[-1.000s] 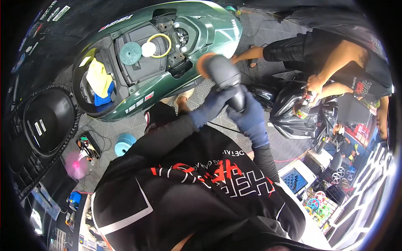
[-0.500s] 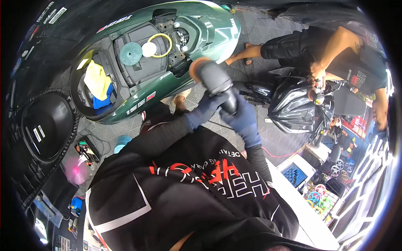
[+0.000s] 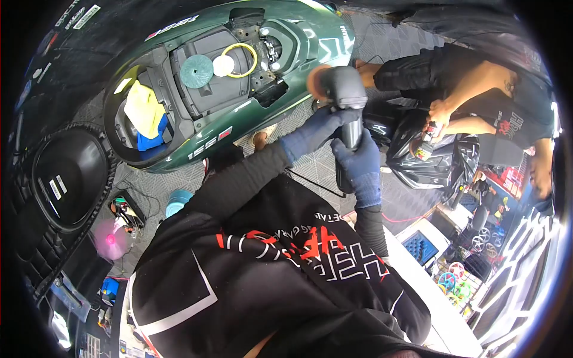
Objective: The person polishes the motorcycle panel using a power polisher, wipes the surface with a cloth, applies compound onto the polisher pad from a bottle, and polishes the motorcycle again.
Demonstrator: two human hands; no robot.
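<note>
I hold a black polisher [image 3: 348, 89] with an orange-brown round pad [image 3: 316, 82], slightly blurred. My left hand [image 3: 315, 132], in a blue glove, is closed around the body just below the head. Lower down, my right hand [image 3: 359, 164], gloved too, is wrapped around the handle. The pad overlaps the front end of a green scooter body [image 3: 239, 116] in view; whether it touches the panel I cannot tell. On the scooter's opened middle rest a green disc [image 3: 196, 71], a small pale disc [image 3: 224, 66] and a yellow ring [image 3: 255, 65].
A yellow cloth [image 3: 143, 110] and a blue cloth [image 3: 152, 136] lie in the scooter's storage well. At right, a co-worker's hand [image 3: 440, 113] holds a small polisher [image 3: 425, 145] over a glossy black fairing [image 3: 412, 158]. A blue bucket [image 3: 178, 201] and a pink fan [image 3: 111, 238] stand at left.
The polisher has moved right with both my hands on it, and its handle now points more straight down. The scooter appears shifted slightly right in view. The co-worker's polisher has moved left.
</note>
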